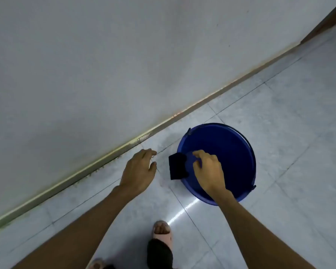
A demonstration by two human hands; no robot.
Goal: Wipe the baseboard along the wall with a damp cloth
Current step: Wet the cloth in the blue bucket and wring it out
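- Head view: the right hand (209, 171) is pinching a dark cloth (178, 166) by its right edge, fingers curled round it, and is holding it over the near-left rim of the blue bucket (241, 150), so the cloth is hanging half over the rim and half over the tiled floor (279, 117).
- The left hand (139, 171) is hovering with fingers loosely spread and holding nothing, just left of the cloth and nearer the baseboard (97, 162).
- The baseboard is lying up and to the left of the cloth-holding fingers, its long axis running diagonally from lower left to upper right along the wall (105, 55) (grime is showing along its lower edge near the left hand).
- Judging from this, the coming move is calling for carrying the cloth leftward across the floor gap, then stroking along that diagonal.
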